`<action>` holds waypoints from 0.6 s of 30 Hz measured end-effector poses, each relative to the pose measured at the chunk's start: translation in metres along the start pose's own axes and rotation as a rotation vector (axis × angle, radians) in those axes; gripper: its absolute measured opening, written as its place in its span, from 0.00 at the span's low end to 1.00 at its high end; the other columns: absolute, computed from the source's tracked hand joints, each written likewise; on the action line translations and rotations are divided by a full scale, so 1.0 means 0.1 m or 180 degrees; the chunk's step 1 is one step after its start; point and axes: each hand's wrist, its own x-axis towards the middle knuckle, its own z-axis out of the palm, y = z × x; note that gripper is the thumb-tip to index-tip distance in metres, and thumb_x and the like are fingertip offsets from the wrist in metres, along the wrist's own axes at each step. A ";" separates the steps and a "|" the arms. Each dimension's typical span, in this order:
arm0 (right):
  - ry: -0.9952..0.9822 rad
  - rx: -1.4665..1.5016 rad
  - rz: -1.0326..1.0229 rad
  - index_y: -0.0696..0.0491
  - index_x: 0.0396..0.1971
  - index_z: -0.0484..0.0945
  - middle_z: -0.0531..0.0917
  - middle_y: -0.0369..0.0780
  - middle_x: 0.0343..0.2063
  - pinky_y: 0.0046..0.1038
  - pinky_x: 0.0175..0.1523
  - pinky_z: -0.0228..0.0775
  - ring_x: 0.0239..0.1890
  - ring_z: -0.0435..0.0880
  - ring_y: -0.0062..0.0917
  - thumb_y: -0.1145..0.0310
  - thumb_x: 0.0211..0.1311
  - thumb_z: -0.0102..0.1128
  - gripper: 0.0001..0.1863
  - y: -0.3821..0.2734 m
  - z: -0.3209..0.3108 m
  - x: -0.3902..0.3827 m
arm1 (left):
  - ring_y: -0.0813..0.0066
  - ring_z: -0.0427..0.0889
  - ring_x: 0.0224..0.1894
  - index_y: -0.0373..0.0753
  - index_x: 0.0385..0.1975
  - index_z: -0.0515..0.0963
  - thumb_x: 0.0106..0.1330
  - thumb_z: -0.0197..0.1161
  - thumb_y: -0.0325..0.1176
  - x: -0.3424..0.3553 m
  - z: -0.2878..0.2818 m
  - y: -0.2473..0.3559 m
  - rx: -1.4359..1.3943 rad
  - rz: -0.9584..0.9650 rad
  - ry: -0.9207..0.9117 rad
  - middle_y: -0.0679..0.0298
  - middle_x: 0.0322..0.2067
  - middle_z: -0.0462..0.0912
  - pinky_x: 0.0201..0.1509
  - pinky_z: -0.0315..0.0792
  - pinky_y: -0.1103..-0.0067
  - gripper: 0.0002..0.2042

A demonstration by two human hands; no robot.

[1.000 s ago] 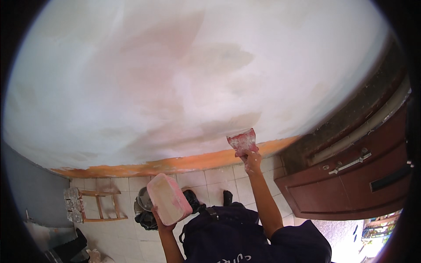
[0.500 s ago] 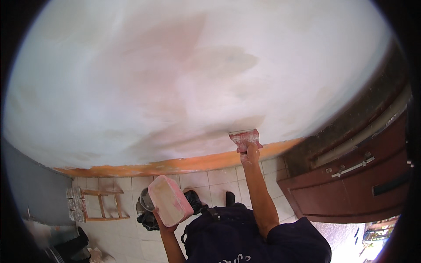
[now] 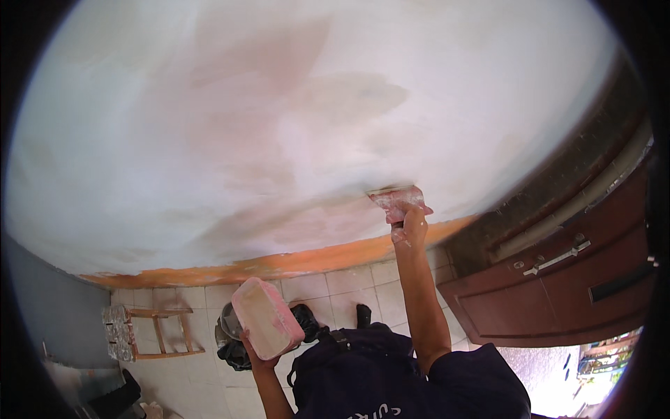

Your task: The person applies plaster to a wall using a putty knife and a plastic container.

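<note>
Before one wall, two hands, one scraper, one pink tub

Scraper and pink tub in hands

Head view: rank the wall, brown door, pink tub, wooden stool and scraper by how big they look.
1. Wall
2. Brown door
3. Pink tub and wooden stool: too alike to rank, and the tub seems nearer the camera
4. Scraper

Right arm stretched forward, right hand clenched, left hand lower and closer in.
</note>
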 end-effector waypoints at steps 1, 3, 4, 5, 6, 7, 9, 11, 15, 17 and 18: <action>0.0011 -0.0001 0.0025 0.70 0.33 0.74 0.77 0.47 0.22 0.27 0.26 0.69 0.20 0.76 0.31 0.77 0.52 0.48 0.12 0.00 -0.01 0.00 | 0.53 0.69 0.56 0.44 0.63 0.59 0.55 0.56 0.60 -0.01 -0.01 0.01 0.0065 -0.0010 0.0078 0.56 0.56 0.68 0.54 0.70 0.54 0.38; -0.0445 0.0015 -0.0360 0.69 0.33 0.75 0.78 0.46 0.23 0.27 0.25 0.68 0.20 0.76 0.31 0.77 0.52 0.50 0.12 -0.04 -0.06 -0.03 | 0.54 0.71 0.55 0.42 0.62 0.60 0.55 0.52 0.62 -0.02 -0.02 0.02 0.0195 -0.0028 0.0234 0.55 0.54 0.70 0.52 0.70 0.54 0.38; -0.0672 0.0031 -0.0547 0.69 0.33 0.75 0.78 0.46 0.23 0.27 0.25 0.68 0.20 0.76 0.31 0.76 0.52 0.51 0.12 -0.07 -0.06 -0.07 | 0.54 0.71 0.55 0.43 0.62 0.60 0.55 0.51 0.62 -0.02 -0.02 0.04 0.0193 -0.0032 0.0227 0.55 0.54 0.69 0.53 0.70 0.54 0.38; -0.0536 0.0013 -0.0478 0.67 0.32 0.75 0.77 0.44 0.24 0.28 0.25 0.68 0.21 0.75 0.30 0.77 0.52 0.51 0.10 -0.11 -0.06 -0.12 | 0.54 0.70 0.56 0.43 0.62 0.60 0.56 0.51 0.62 -0.02 -0.02 0.07 0.0190 -0.0033 0.0221 0.55 0.54 0.69 0.53 0.70 0.53 0.38; -0.0404 -0.0005 -0.0404 0.65 0.31 0.74 0.77 0.43 0.25 0.29 0.24 0.68 0.22 0.75 0.29 0.78 0.51 0.51 0.08 -0.16 -0.05 -0.18 | 0.54 0.70 0.56 0.44 0.62 0.59 0.56 0.51 0.62 -0.02 -0.03 0.09 0.0185 -0.0029 0.0217 0.55 0.54 0.69 0.53 0.70 0.53 0.38; -0.0295 -0.0024 -0.0342 0.63 0.30 0.73 0.76 0.41 0.26 0.29 0.24 0.67 0.22 0.75 0.28 0.79 0.51 0.51 0.06 -0.22 -0.04 -0.20 | 0.53 0.69 0.57 0.44 0.63 0.58 0.55 0.52 0.62 -0.03 -0.07 0.09 0.0164 0.0005 0.0252 0.55 0.56 0.68 0.54 0.69 0.52 0.39; -0.0473 -0.0196 -0.0502 0.63 0.29 0.72 0.77 0.45 0.26 0.31 0.25 0.72 0.23 0.78 0.32 0.78 0.52 0.48 0.05 -0.01 -0.48 -0.05 | 0.51 0.67 0.59 0.45 0.65 0.56 0.54 0.55 0.62 0.00 -0.13 0.08 0.0116 0.0052 0.0282 0.56 0.59 0.65 0.56 0.67 0.49 0.41; -0.0517 -0.0017 -0.0683 0.63 0.30 0.71 0.77 0.46 0.26 0.32 0.26 0.74 0.22 0.78 0.34 0.77 0.53 0.47 0.06 0.35 -0.87 0.09 | 0.50 0.67 0.59 0.45 0.65 0.55 0.55 0.55 0.63 0.01 -0.08 0.07 0.0101 -0.0067 0.0056 0.56 0.59 0.64 0.57 0.66 0.49 0.41; -0.0494 -0.0081 0.0063 0.65 0.34 0.67 0.76 0.49 0.26 0.35 0.31 0.79 0.26 0.81 0.38 0.76 0.55 0.45 0.09 0.60 -0.87 0.15 | 0.50 0.66 0.59 0.45 0.65 0.54 0.55 0.54 0.64 -0.03 -0.10 0.05 0.0024 -0.0138 0.0020 0.56 0.60 0.63 0.57 0.66 0.48 0.42; -0.1546 -0.0066 -0.0105 0.66 0.35 0.64 0.76 0.51 0.27 0.41 0.38 0.82 0.29 0.82 0.42 0.76 0.56 0.45 0.09 0.61 -0.80 0.31 | 0.50 0.69 0.57 0.43 0.64 0.56 0.55 0.52 0.62 -0.03 -0.01 0.04 0.0065 -0.0034 0.0124 0.54 0.57 0.66 0.54 0.69 0.51 0.40; -0.1411 0.0038 -0.0106 0.67 0.34 0.64 0.75 0.52 0.30 0.42 0.38 0.82 0.29 0.81 0.44 0.76 0.56 0.44 0.09 0.59 -0.73 0.44 | 0.49 0.70 0.56 0.42 0.63 0.57 0.56 0.52 0.61 -0.03 0.04 0.04 0.0085 0.0003 0.0172 0.53 0.56 0.67 0.53 0.71 0.52 0.39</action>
